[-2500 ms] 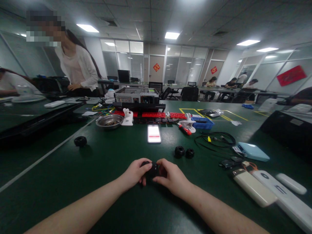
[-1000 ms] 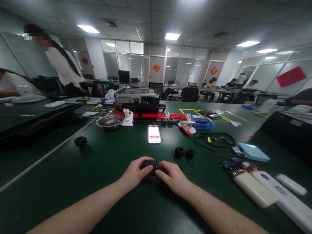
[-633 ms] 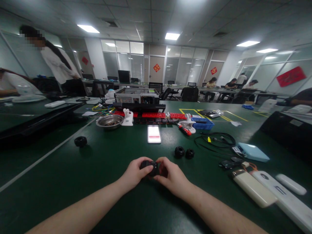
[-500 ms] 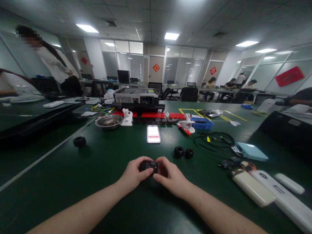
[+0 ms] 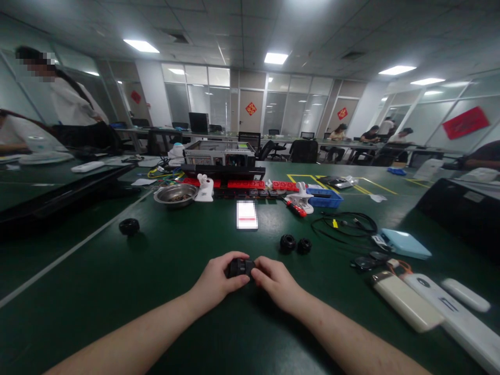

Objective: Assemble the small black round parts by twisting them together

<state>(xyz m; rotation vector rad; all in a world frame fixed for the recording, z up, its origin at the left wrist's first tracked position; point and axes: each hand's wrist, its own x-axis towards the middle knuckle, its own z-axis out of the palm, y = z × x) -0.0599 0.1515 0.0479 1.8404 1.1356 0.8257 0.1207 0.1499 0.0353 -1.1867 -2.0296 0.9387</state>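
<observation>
Above the near middle of the green table [image 5: 175, 312], both hands are on a black ribbed cylinder [image 5: 242, 267]; its exact kind cannot be made out. My left hand [image 5: 217, 277] curls around its left part, thumb in front and fingers behind. At the right end, my right hand [image 5: 275, 280] pinches it between thumb and fingers. The fingers hide parts of both ends. Just beyond my right hand sit two black ring-shaped parts, a larger one [image 5: 288, 244] and a smaller one [image 5: 304, 246]. A similar black part [image 5: 128, 226] lies by itself at the left.
Farther back are a metal bowl [image 5: 176, 195] with small pieces, a pixelated white card [image 5: 247, 215], red-handled pliers [image 5: 297, 208], a blue tray [image 5: 325, 198] and an open computer case [image 5: 219, 153]. Cables [image 5: 344, 224] and power banks [image 5: 406, 302] lie right. A person [image 5: 74, 101] stands at left.
My right hand has drawn its fingers closer together on the cylinder's right end. My left thumb has shifted slightly lower on it. The standing person has moved left.
</observation>
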